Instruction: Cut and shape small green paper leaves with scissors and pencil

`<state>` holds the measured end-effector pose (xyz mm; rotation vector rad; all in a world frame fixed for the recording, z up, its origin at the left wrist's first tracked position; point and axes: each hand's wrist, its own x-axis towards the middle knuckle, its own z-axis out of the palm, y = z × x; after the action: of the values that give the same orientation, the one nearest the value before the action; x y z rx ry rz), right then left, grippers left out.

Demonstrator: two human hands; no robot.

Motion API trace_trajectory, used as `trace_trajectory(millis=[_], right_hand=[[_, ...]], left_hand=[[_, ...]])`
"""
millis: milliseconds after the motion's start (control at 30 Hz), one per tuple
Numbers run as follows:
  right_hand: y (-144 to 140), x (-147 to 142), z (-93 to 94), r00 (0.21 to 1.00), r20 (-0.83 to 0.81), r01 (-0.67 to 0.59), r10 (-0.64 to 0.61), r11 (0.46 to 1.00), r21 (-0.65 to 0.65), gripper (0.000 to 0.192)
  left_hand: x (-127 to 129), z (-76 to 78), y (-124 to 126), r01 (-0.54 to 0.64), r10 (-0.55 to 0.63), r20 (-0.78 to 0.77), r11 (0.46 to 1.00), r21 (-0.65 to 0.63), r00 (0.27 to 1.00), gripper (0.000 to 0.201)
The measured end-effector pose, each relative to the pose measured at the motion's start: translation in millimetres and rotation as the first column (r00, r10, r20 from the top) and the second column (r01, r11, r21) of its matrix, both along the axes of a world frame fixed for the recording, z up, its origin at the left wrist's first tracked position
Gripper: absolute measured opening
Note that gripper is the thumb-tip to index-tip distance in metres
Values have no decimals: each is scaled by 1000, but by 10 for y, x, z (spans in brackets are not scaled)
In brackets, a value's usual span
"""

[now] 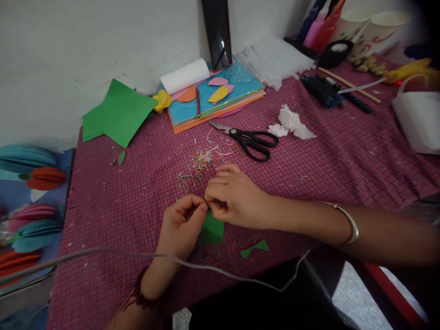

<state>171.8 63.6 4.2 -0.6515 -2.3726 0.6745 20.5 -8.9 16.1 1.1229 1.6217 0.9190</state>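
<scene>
My left hand (182, 225) and my right hand (239, 196) meet above the front half of the table, their fingertips pinched together. Between them is a tiny dark piece, too small to name and mostly covered by the fingers. Just below the fingertips lies a piece of green paper (213, 230), partly hidden by my left hand. A green paper scrap (255, 249) rests to its right, near the table's front edge. Beyond my hands are a heap of thin coloured paper clippings (204, 159) and black-handled scissors (252, 141), lying partly open.
A white cable (220, 271) crosses in front, over my left wrist. Along the back are a green paper star (118, 113), coloured paper sheets (187, 112), a white roll (185, 75) and crumpled tissue (292, 123). A yellow glue gun (412, 71) lies right; paper cups (381, 34) stand behind.
</scene>
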Motion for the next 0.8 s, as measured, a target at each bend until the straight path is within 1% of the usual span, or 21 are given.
trace_trajectory(millis=[100,200,300,467,567,633,700,800], right_hand=[[13,1,4,999,-42,-21,15,991,-132,10],[27,6,18,999,-34,-35,27,965,-259,7],[33,11,37,999,-10,-50,49,948,-315,7],[24,15,43,997,9,-68,73,959,-275,7],[17,2,15,998,-17,-66,64,974,-219,9],[24,-15,-10,999,-38,-44,37,980,-193,10],[43,-31,-31,999,-50,-26,16,981,-190,11],[83,-42,-46,997,-70,-32,18,978,-206,11]], left_hand=[[19,40,-6,5,-6,49,1000,5,999,9],[33,61,-4,8,-8,36,1000,13,999,9],[27,44,1,-3,3,-3,1000,11,1000,12],[12,-15,26,22,-21,-28,999,25,999,16],[25,-42,49,43,-44,7,997,69,999,14],[34,-61,62,47,-50,35,994,101,998,11],[35,-86,76,25,-33,70,993,118,997,10],[22,-133,102,-29,12,126,991,132,992,13]])
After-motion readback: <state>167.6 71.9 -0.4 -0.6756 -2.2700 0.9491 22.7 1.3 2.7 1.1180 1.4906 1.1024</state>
